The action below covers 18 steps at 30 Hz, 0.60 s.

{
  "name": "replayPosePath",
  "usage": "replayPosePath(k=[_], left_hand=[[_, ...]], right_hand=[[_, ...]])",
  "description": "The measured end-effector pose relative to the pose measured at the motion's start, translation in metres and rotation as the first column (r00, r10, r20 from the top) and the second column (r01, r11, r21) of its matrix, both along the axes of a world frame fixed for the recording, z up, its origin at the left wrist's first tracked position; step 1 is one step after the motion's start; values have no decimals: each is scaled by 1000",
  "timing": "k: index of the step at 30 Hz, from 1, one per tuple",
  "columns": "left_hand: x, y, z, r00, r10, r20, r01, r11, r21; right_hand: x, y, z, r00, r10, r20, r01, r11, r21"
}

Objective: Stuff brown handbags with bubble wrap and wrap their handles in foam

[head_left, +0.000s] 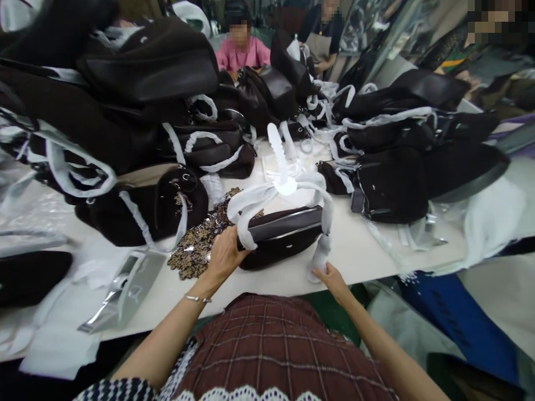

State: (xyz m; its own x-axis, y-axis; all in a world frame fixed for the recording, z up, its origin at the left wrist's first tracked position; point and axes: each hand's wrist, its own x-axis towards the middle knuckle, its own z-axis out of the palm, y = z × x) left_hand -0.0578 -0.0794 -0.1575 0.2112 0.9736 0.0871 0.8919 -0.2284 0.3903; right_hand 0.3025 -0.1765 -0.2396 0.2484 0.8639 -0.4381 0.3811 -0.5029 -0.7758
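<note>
A dark handbag (pixel 284 245) lies on the white table in front of me, its zipped top facing up. Its straps (pixel 246 209) are wrapped in white paper and rise in loops, gathered under a white tie (pixel 285 185) that points upward. My left hand (pixel 225 250) grips the bag's left end, fingers wrapped round it. Low at the right, my right hand (pixel 330 275) pinches the hanging end of a white wrapped strap (pixel 321 259). Beside my left hand spreads a heap of brown-and-black patterned pieces (pixel 192 250), partly behind the bag.
Dark bags with white-wrapped straps are piled at the left (pixel 146 72) and the right (pixel 388 178). Clear plastic with a silvery strip (pixel 112 295) lies front left. White sheets (pixel 493 223) hang at the right edge. A person in pink (pixel 242 53) and other people are across the table.
</note>
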Motion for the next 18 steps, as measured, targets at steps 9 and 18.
replayPosePath(k=[9, 18], left_hand=[[63, 32, -21, 996, 7, 92, -15, 996, 88], [12, 19, -15, 895, -136, 425, 142, 990, 18]], right_hand=[[7, 71, -15, 980, -34, 196, 39, 999, -22], [-13, -16, 20, 883, -112, 456, 30, 983, 183]])
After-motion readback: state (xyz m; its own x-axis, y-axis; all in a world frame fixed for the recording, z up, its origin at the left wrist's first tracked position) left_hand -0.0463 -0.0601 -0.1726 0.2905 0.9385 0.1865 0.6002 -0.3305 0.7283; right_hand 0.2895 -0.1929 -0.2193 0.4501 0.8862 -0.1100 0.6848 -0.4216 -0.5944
